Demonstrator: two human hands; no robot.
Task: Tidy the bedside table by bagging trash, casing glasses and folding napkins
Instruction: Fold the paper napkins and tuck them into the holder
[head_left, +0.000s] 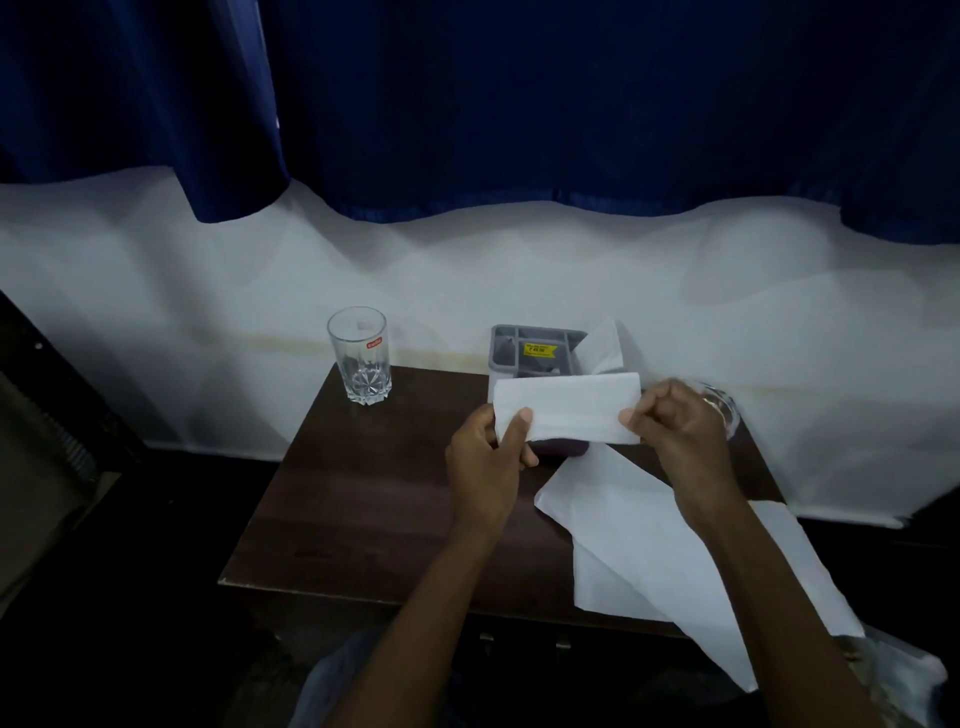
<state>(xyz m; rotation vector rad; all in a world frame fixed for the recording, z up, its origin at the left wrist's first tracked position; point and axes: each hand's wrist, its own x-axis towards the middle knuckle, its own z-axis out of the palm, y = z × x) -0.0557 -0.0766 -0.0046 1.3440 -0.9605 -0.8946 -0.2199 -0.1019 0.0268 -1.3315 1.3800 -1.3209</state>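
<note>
A folded white napkin (569, 410) is held flat above the dark wooden bedside table (363, 499). My left hand (488, 467) pinches its left end and my right hand (675, 431) pinches its right end. Under the napkin lies a dark purple case (563, 448), mostly hidden. More unfolded white napkins (665, 540) sprawl across the table's right side and hang over its front edge. A grey holder (535, 353) with a yellow sticker stands behind, with one napkin (605, 345) tucked in its right side.
A clear drinking glass (359, 356) stands at the table's back left corner. A second glass object (724, 410) peeks out behind my right hand. A white wall and dark blue curtain (519, 104) rise behind the table. A clear plastic bag (904, 675) hangs at the lower right.
</note>
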